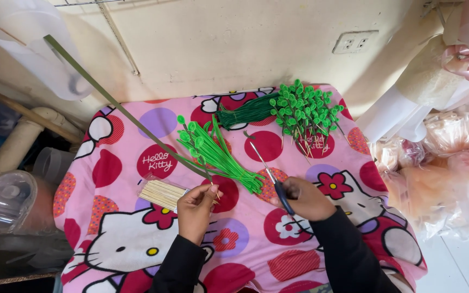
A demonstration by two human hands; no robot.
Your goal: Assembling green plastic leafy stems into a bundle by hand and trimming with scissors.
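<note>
Beside the bundle of wooden skewers, on the pink cartoon blanket, the left hand pinches a green stem; right hand clamps scissors, blades apart, near green pipe cleaners

A clear plastic packet of pale wooden sticks lies on the pink cloth.

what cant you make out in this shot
Head view:
- Scissors: handles hidden inside the right hand.
- Left hand: what its fingertips pinch is too small to tell.
- Bag of wooden sticks: near end covered by the left hand.
- White plastic jug: cut off by the top edge.
</note>
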